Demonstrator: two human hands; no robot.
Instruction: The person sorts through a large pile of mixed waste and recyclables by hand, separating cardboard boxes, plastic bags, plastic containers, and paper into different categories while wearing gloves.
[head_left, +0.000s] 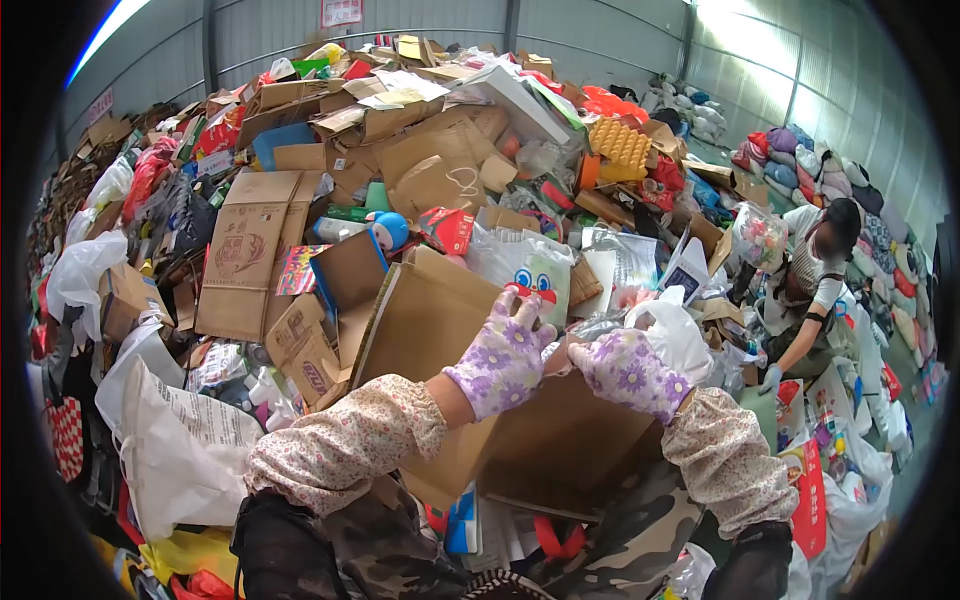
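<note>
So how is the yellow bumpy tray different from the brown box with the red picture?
The yellow bumpy tray has rows of bumps, but the brown box has smooth, flat sides. The tray is plain yellow, while the box has a reddish picture and writing. Both lie on the big pile.

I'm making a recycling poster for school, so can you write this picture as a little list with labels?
Place: tall mixed heap by a grey panelled wall
Left hand: white glove with purple flowers, over an open brown cardboard box
Right hand: matching glove, beside it
Held: hard to tell
Colourful: yellow bumpy tray
Other person: leaning at picture's right
</note>
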